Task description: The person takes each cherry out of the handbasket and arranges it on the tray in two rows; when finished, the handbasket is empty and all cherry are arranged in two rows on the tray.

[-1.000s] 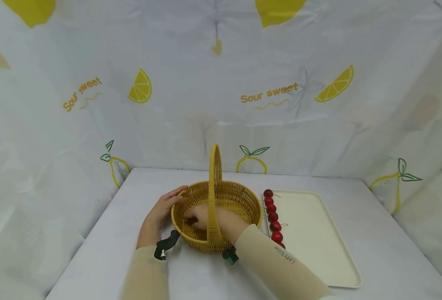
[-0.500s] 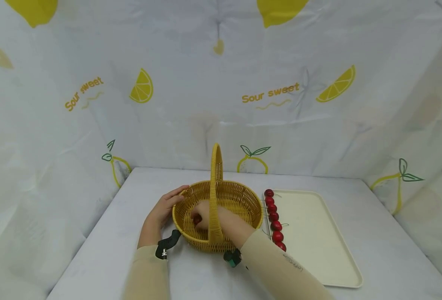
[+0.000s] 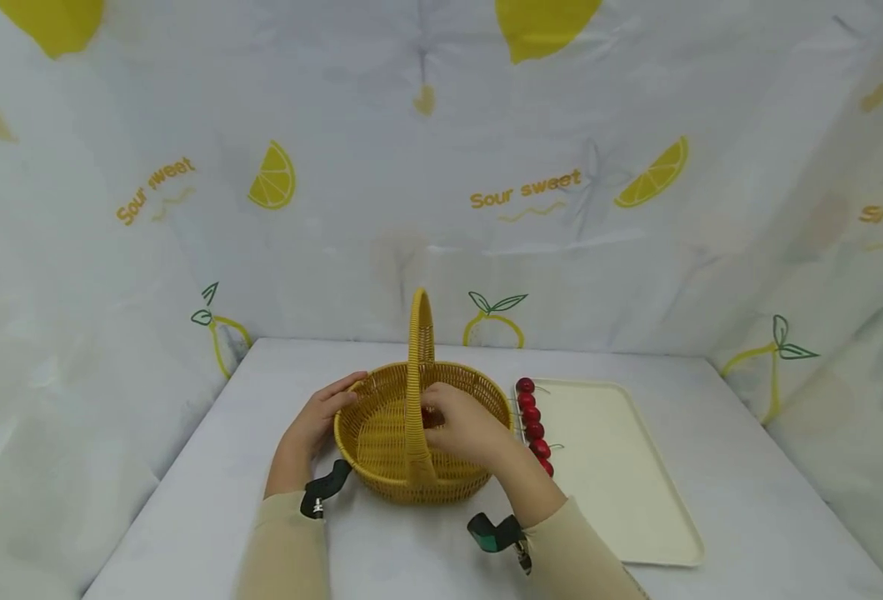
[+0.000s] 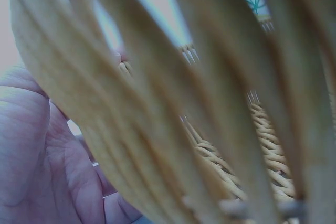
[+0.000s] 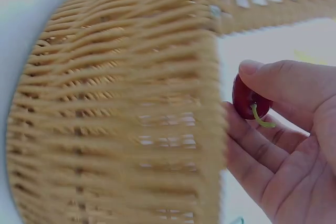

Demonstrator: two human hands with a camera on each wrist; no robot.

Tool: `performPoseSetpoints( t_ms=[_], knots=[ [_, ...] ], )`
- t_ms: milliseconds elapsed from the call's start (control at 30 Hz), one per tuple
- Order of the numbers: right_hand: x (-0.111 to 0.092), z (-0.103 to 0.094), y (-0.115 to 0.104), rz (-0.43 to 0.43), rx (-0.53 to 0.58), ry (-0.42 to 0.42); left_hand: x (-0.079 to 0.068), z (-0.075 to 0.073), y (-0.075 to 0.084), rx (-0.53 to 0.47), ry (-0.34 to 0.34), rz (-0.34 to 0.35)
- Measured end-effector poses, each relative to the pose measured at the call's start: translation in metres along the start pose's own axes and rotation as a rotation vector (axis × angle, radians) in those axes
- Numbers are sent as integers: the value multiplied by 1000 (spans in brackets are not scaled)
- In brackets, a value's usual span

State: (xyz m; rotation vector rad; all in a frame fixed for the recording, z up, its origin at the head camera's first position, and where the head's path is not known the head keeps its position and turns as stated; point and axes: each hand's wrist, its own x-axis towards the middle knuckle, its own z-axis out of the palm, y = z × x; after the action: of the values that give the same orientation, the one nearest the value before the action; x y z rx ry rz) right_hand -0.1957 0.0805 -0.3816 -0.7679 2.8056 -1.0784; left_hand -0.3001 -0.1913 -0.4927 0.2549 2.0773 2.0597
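My right hand (image 3: 467, 423) is over the wicker basket (image 3: 381, 450), behind its tall handle in the head view. It pinches a dark red cherry (image 5: 252, 98) between thumb and fingers; a short yellow-green stem (image 5: 261, 118) points out toward the palm. In the head view the handle and fingers partly cover this cherry (image 3: 431, 417). My left hand (image 3: 321, 418) grips the basket's left side at the rim, thumb over it and the other fingers along the outside. The left wrist view shows the left palm (image 4: 58, 166) close against the woven wall.
A cream tray (image 3: 621, 475) lies right of the basket. Several red cherries (image 3: 534, 431) with stems line its left edge, some partly behind the right forearm. The white table (image 3: 396, 550) meets a lemon-print cloth backdrop (image 3: 336, 275) at the back.
The right hand has come up from the left part of the basket's bottom and moved right, carrying the cherry. The left hand still holds the rim.
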Motion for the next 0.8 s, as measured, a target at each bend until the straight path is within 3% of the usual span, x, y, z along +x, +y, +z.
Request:
performPoseSetpoints(
  t_ms=[233, 533, 667, 800],
  knots=[
    [-42, -22, 5, 72, 128, 153, 0, -2, 1, 8, -12, -9],
    [-99, -42, 23, 147, 282, 256, -3, -3, -2, 10, -8, -37],
    [-123, -44, 33, 204, 252, 309, -4, -3, 0, 5, -11, -27],
    [-147, -37, 44, 313, 186, 316, -3, 0, 2, 1, -14, -32]
  ],
)
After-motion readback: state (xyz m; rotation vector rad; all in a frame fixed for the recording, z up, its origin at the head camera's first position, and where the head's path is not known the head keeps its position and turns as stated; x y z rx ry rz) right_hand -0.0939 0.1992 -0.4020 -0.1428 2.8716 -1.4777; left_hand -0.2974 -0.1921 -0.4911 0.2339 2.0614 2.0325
